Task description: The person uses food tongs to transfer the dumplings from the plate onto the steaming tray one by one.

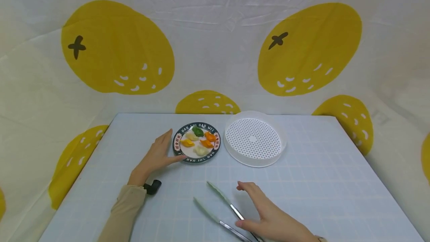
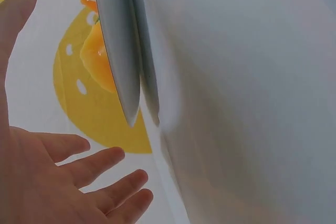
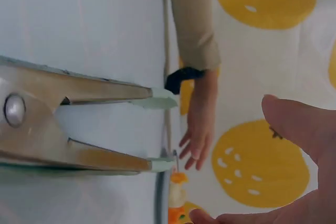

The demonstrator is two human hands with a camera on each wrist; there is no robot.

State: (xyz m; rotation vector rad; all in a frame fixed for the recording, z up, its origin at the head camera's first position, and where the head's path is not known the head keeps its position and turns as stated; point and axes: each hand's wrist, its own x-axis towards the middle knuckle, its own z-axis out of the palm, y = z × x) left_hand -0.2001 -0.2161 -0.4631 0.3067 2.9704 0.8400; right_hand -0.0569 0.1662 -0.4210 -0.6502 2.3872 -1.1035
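"Tongs nearest, handle end cut off?"
"Yes, by the right hand, wide and empty. Reaching seems the step; picking them up would call for closing fingers and thumb."
"And the left hand?"
"Spread wide beside the plate of dumplings; whether it touches, I can't tell. Just right sits the sieve."
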